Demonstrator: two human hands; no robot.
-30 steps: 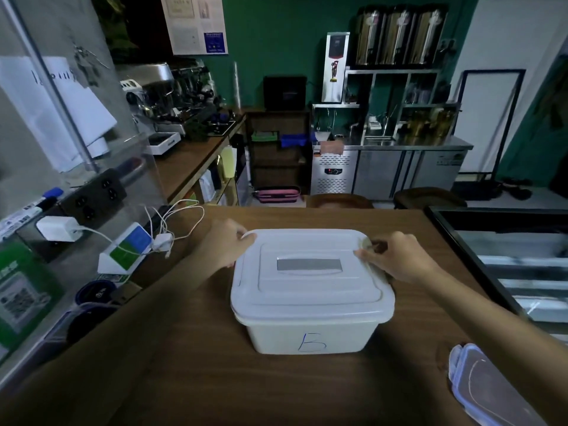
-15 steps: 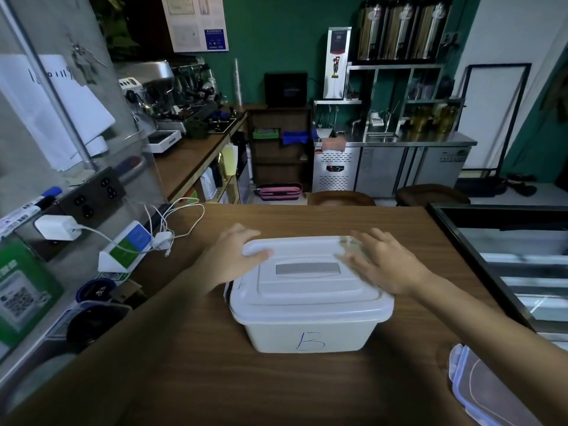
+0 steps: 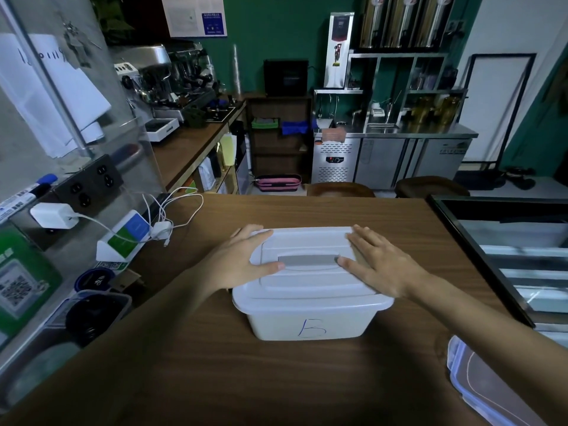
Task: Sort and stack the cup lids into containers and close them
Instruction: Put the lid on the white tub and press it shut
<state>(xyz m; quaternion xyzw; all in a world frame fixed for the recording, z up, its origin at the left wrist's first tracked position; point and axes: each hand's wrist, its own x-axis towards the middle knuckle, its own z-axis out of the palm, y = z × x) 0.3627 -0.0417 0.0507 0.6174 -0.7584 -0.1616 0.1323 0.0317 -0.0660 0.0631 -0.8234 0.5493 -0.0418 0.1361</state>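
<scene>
Box B (image 3: 310, 325): white tub with a "B" on its front wall, standing mid-table (image 3: 246, 379), near the person.
Cover (image 3: 310, 285): sits on box B, rim overhanging all round as far as visible; grey handle (image 3: 309, 260) lies flat in its recess.
Left hand (image 3: 246, 262): fingers straight, palm down on the cover's left part, thumb tip by the handle end. It grips nothing, it only presses.
Right hand (image 3: 378, 265): likewise flat and spread on the cover's right part, holding nothing.
Cup lids: none in sight. Presumably inside box B, but the walls are opaque, so cannot tell.
Progress: judged late stage. Box B appears filled and covered, and the step in hand looks like pressing the cover home.
Left to do: confirm the rim is seated. A clear-lidded container (image 3: 485, 392) at the near right edge looks covered; a clear tub (image 3: 95, 315) off to the left holds dark round items — whether it is closed cannot be told.
</scene>
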